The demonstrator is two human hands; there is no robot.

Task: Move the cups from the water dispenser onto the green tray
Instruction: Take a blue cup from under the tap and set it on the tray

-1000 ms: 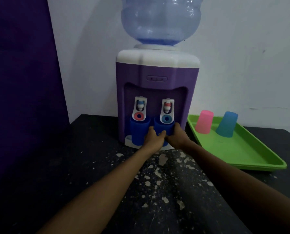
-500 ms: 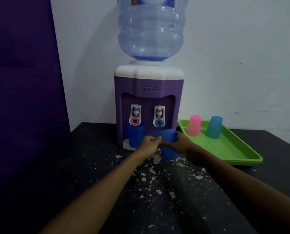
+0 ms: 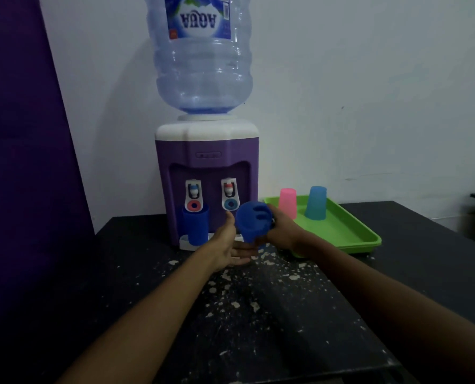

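Dark blue cup: now lifted off the water dispenser, tipped mouth toward the camera.
Right hand: wrapped round its side.
Left hand: has let go, spread open beneath.
Second blue cup: still under the left tap.
Green tray: holds two upturned cups; next stop, probably.

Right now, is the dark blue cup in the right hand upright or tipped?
Tipped: the dark blue cup shows its open mouth toward the camera, held by the right hand.
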